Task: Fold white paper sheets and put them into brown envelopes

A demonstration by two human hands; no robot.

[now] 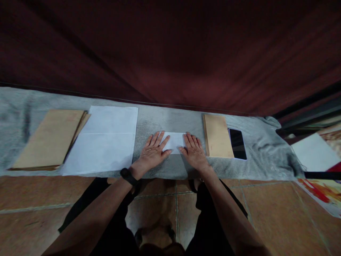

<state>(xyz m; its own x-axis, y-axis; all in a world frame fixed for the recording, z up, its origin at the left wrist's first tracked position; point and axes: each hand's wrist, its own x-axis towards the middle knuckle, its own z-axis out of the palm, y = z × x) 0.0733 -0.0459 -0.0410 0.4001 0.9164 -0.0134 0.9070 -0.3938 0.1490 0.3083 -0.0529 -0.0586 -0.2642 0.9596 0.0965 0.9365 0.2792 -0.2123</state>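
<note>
Partly under left hand (153,153) and right hand (195,153), both flat and wide open, folded white paper (174,141) between them.

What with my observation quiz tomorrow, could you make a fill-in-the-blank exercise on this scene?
The left hand and right hand press flat on a folded ____ paper.
Touching the right edge of the brown envelopes lies a black ____.
A black band circles the ____ wrist.
Missing: white; phone; left.
</note>
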